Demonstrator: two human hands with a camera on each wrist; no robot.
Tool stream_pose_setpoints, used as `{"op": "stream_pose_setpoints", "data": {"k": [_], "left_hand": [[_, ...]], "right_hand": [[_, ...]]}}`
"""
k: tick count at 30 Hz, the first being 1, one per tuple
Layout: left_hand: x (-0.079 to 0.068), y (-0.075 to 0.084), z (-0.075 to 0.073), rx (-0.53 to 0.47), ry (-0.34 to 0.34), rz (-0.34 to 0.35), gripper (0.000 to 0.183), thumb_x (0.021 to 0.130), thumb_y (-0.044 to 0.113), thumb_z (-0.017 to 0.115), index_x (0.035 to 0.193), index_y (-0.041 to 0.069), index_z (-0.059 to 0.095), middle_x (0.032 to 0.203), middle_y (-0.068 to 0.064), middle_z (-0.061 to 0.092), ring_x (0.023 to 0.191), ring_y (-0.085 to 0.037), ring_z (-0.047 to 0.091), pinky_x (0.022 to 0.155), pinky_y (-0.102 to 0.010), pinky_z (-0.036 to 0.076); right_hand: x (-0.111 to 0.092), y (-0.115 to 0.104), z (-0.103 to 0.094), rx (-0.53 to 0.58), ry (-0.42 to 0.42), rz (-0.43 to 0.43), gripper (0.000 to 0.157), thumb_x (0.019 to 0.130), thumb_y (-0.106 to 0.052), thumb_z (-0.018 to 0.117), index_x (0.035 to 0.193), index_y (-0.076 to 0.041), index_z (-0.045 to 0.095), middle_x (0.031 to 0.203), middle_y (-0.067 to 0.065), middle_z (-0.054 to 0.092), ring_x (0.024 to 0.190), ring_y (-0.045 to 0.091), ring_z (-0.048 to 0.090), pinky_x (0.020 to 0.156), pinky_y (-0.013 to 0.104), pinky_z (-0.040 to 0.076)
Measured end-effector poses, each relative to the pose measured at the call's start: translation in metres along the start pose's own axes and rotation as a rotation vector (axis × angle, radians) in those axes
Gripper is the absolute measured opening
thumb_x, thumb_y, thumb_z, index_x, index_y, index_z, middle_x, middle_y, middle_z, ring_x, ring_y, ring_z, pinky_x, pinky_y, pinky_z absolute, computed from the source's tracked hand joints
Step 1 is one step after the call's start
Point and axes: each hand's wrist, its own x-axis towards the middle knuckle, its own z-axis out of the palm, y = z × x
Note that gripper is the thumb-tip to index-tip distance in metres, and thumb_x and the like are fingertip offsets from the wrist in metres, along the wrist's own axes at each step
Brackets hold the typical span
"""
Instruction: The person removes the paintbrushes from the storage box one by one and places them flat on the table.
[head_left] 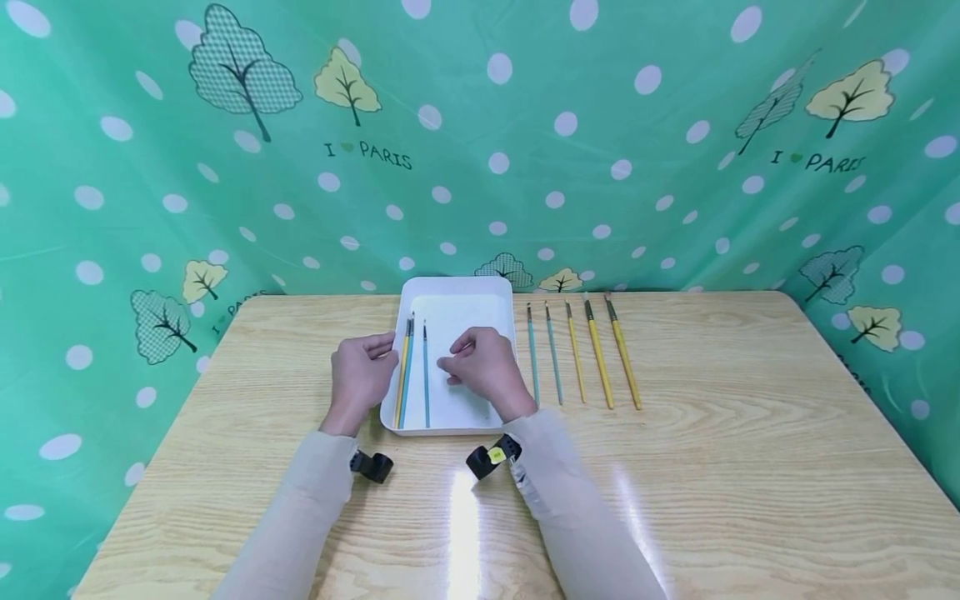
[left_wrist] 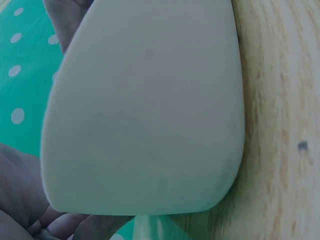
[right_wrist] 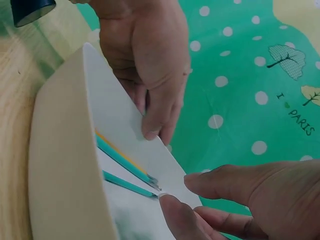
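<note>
A white rectangular tray [head_left: 450, 432] lies on the table before me. My left hand [head_left: 362, 375] grips its left rim, thumb over the edge and fingers outside, as the right wrist view shows. Inside, a yellow paintbrush [head_left: 402, 379] and a blue paintbrush [head_left: 407, 375] lie side by side along the left wall. Another thin blue paintbrush [head_left: 426, 375] lies a little to their right. Over the tray hovers my right hand [head_left: 483, 367], thumb and fingers parted and holding nothing, fingertips near that brush. The tray's outer wall [left_wrist: 145, 110] fills most of the left wrist view.
Right of the tray, several paintbrushes lie in a row: blue ones [head_left: 553, 354] nearest, then yellow ones [head_left: 598, 354], bristles toward the back. A green dotted cloth [head_left: 525, 108] hangs behind the wooden table [head_left: 720, 467]. Black wrist cameras [head_left: 372, 467] sit under both wrists.
</note>
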Motion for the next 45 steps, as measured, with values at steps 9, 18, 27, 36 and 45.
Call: {"op": "stream_pose_setpoints", "data": {"k": [9,18,27,36,45], "left_hand": [[-0.001,0.0,-0.001,0.013,-0.016,-0.003,0.035,0.1,0.01,0.06,0.134,0.007,0.066,0.133,-0.016,0.069,0.123,-0.029,0.068,0.1,-0.04,0.059],[-0.001,0.0,0.0,0.016,-0.03,-0.001,0.035,0.099,0.01,0.061,0.134,0.007,0.066,0.132,-0.015,0.069,0.123,-0.029,0.068,0.099,-0.04,0.059],[-0.001,0.0,0.0,0.025,-0.027,-0.004,0.034,0.099,0.01,0.062,0.133,0.008,0.067,0.132,-0.014,0.07,0.123,-0.029,0.068,0.1,-0.041,0.059],[-0.002,0.002,-0.001,0.025,-0.019,0.016,0.033,0.1,0.01,0.061,0.132,0.006,0.067,0.132,-0.016,0.069,0.123,-0.03,0.068,0.099,-0.042,0.059],[-0.002,0.001,-0.002,0.023,-0.009,0.018,0.033,0.099,0.009,0.061,0.132,0.005,0.067,0.132,-0.016,0.069,0.123,-0.03,0.068,0.099,-0.041,0.059]], "right_hand": [[-0.004,0.0,0.019,-0.044,0.018,-0.023,0.02,0.086,-0.017,0.082,0.092,-0.006,0.067,0.073,0.004,0.073,0.062,0.017,0.073,0.058,0.022,0.047],[-0.003,0.0,0.039,-0.132,0.048,-0.004,0.023,0.084,-0.02,0.085,0.092,-0.006,0.068,0.07,0.002,0.069,0.059,0.012,0.065,0.055,0.019,0.045],[-0.002,0.002,0.051,-0.199,0.055,-0.024,0.025,0.083,-0.02,0.086,0.09,-0.005,0.067,0.083,0.004,0.065,0.075,0.015,0.06,0.059,0.022,0.046],[-0.004,-0.001,0.049,-0.267,0.063,-0.032,0.019,0.085,-0.009,0.078,0.071,-0.007,0.065,0.067,0.004,0.065,0.058,0.014,0.059,0.046,0.022,0.044],[-0.006,-0.004,0.048,-0.399,0.111,-0.014,0.023,0.079,-0.012,0.081,0.069,-0.01,0.061,0.062,0.003,0.061,0.057,0.019,0.057,0.051,0.032,0.049]]}}
